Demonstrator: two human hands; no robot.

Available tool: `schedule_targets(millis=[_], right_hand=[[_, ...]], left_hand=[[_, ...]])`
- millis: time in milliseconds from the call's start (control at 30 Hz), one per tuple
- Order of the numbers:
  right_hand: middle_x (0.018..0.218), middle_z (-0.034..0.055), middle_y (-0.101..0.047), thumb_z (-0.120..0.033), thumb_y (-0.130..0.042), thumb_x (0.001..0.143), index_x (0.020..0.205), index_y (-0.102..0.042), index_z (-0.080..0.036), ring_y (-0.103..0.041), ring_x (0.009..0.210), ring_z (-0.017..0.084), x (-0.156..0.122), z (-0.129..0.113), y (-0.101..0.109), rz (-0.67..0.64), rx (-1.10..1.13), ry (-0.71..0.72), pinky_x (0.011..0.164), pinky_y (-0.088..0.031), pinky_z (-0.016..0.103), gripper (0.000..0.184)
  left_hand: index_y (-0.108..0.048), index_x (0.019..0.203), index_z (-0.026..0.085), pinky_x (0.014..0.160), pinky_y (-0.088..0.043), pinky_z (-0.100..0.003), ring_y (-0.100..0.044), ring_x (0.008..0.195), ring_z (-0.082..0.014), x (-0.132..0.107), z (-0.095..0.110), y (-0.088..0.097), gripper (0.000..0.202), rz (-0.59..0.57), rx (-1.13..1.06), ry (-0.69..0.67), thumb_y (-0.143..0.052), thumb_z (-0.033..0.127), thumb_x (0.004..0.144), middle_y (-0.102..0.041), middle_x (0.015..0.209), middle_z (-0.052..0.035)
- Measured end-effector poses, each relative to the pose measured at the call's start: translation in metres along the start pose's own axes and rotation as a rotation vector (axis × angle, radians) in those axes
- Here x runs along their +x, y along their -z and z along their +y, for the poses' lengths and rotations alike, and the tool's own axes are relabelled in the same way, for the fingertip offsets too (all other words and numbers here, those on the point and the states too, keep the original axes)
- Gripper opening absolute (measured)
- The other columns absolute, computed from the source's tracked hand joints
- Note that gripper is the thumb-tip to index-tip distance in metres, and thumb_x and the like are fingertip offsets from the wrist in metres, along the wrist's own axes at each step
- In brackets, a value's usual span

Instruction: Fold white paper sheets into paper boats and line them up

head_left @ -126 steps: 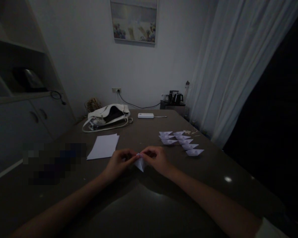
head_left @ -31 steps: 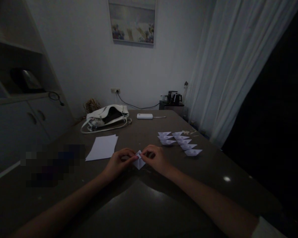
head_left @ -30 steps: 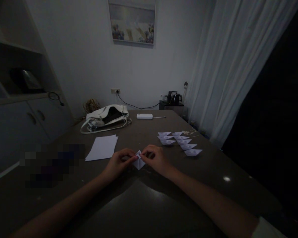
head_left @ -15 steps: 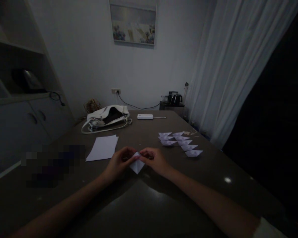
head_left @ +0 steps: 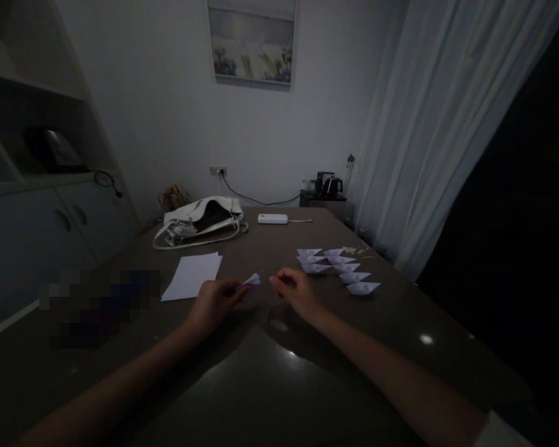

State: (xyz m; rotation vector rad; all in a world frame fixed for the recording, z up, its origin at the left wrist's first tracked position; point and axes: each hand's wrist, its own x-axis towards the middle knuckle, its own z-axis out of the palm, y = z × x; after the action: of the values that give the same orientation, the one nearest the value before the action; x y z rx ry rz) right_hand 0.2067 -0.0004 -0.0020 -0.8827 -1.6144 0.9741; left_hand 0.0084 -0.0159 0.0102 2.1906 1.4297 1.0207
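Observation:
My left hand [head_left: 213, 305] pinches a small piece of folded white paper [head_left: 252, 281] between thumb and fingers, a little above the table. The paper is seen nearly edge-on, its tip pointing right, and part of it is hidden by the fingers. Just to its right, apart from it, is my right hand [head_left: 298, 294], fingers curled in toward the thumb with nothing visible in them. Several folded paper boats [head_left: 363, 288] stand in two rows beyond my right hand. A stack of white paper sheets [head_left: 192, 277] lies behind my left hand.
On the dark glossy table [head_left: 242, 385], a white handbag [head_left: 200, 217] lies at the back left. A white device with a short cable [head_left: 272, 219] rests near the far edge. Small scraps [head_left: 354, 251] lie behind the boats. A blurred patch [head_left: 105, 310] covers something at left.
My right hand has let go of the folded paper and moved slightly right. My left hand keeps the paper, now turned from a front-facing diamond to nearly edge-on.

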Motion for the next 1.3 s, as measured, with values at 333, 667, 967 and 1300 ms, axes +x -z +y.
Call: schedule_targets(millis=[333, 667, 967, 1300], right_hand=[[0.080, 0.0011, -0.059, -0.045, -0.068, 0.069, 0.083, -0.053, -0.017, -0.057, 0.074, 0.015, -0.003, 0.005, -0.008, -0.096, 0.190, -0.083, 0.068, -0.048, 0.027, 0.034], [0.078, 0.0022, -0.061, -0.046, -0.067, 0.071, 0.086, -0.062, -0.014, -0.057, 0.065, 0.013, -0.003, 0.002, -0.005, -0.266, 0.173, -0.101, 0.059, -0.047, 0.025, 0.035], [0.063, -0.0004, -0.056, -0.054, -0.059, 0.075, 0.075, -0.065, -0.014, -0.051, 0.053, 0.010, -0.005, 0.004, -0.006, -0.274, 0.130, -0.078, 0.052, -0.045, 0.023, 0.040], [0.067, 0.0007, -0.060, -0.049, -0.061, 0.075, 0.077, -0.065, -0.015, -0.055, 0.058, 0.011, -0.007, 0.005, -0.008, -0.247, 0.076, -0.091, 0.052, -0.046, 0.023, 0.034]], left_hand=[[-0.058, 0.110, 0.017, 0.080, -0.044, -0.039, -0.056, 0.093, -0.0252, -0.007, 0.006, -0.003, 0.027, -0.043, 0.421, -0.605, -0.054, 0.026, 0.084, -0.063, 0.105, -0.0103], [-0.053, 0.089, 0.017, 0.070, -0.048, -0.029, -0.055, 0.083, -0.0184, -0.005, 0.009, -0.001, 0.013, 0.143, 0.127, -0.379, -0.057, 0.028, 0.082, -0.055, 0.089, -0.0050], [-0.060, 0.095, 0.017, 0.070, -0.050, -0.029, -0.061, 0.080, -0.0186, -0.004, 0.001, -0.001, 0.019, 0.103, 0.259, -0.461, -0.053, 0.032, 0.085, -0.065, 0.089, -0.0073], [-0.058, 0.086, 0.017, 0.068, -0.046, -0.030, -0.059, 0.075, -0.0190, -0.008, 0.012, -0.001, 0.010, 0.084, 0.292, -0.373, -0.052, 0.022, 0.081, -0.064, 0.080, -0.0057]])
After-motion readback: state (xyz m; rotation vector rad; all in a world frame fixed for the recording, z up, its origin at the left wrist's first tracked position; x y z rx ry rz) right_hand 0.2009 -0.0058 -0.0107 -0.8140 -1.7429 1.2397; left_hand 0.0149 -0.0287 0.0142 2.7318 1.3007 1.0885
